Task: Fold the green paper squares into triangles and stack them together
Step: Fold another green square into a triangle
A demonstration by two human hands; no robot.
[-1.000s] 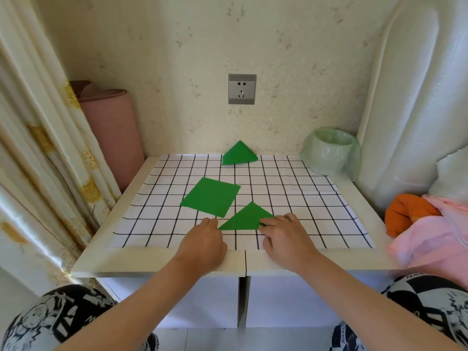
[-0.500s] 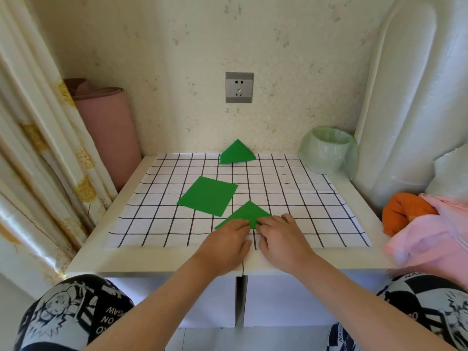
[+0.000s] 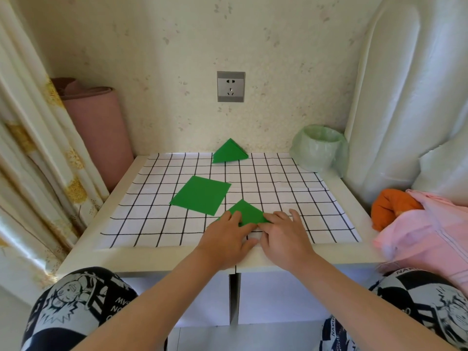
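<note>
A green paper folded into a triangle (image 3: 245, 211) lies near the front of the checked mat (image 3: 291, 188). My left hand (image 3: 226, 239) presses on its lower left edge and my right hand (image 3: 285, 234) presses on its lower right corner, fingers flat on the fold. Just behind and to the left lies a flat green paper square (image 3: 201, 194), unfolded. At the back of the mat, by the wall, rests a green folded triangle stack (image 3: 229, 152), its layers slightly sprung up.
A small bin lined with a pale green bag (image 3: 319, 150) stands at the back right corner. Pink and orange clothes (image 3: 415, 219) lie past the table's right edge. A pink rolled mat (image 3: 96, 130) and a curtain (image 3: 30, 148) stand at the left.
My left hand slid right along the triangle's lower edge until it met my right hand. The right hand stayed on the right corner. The other papers did not move.
</note>
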